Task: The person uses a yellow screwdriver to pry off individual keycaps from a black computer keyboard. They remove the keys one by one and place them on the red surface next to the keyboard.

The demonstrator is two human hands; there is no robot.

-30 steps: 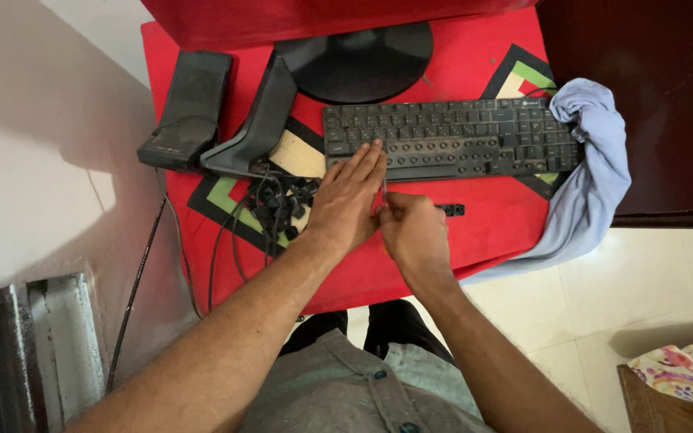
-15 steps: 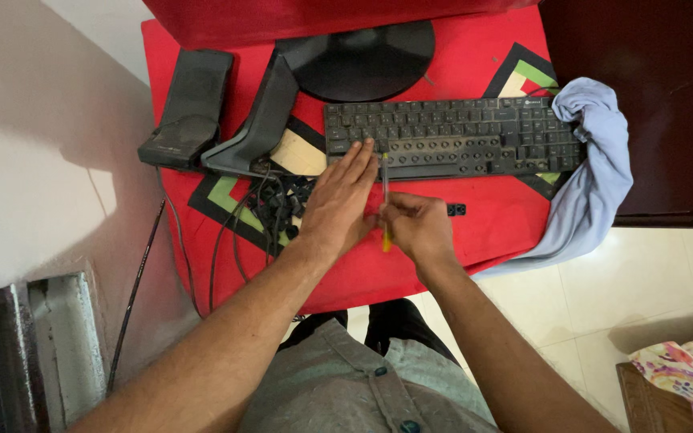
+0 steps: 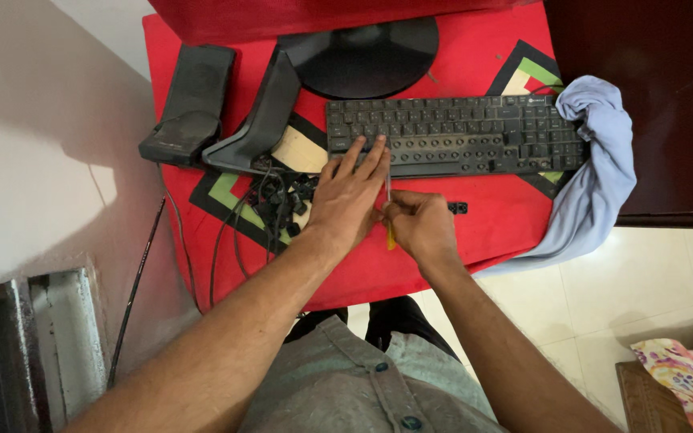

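From the head view, we are pressing our left hand [image 3: 352, 196] flat, fingers spread, on the near left edge of the black keyboard [image 3: 455, 136] lying on the red tablecloth [image 3: 491, 220]. Our right hand [image 3: 420, 224] is gripping a yellow-handled screwdriver [image 3: 389, 210], tip at the keyboard's edge. Many keycaps [image 3: 286, 196] are already lying loose beside it; most keys are remaining in place.

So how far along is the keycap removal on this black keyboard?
Done: a pile of loose keycaps lies left of the keyboard, which shows bare spots along its lower rows. In hand: the left hand steadies the keyboard while the right hand works a screwdriver. Left: most upper rows keep their caps.
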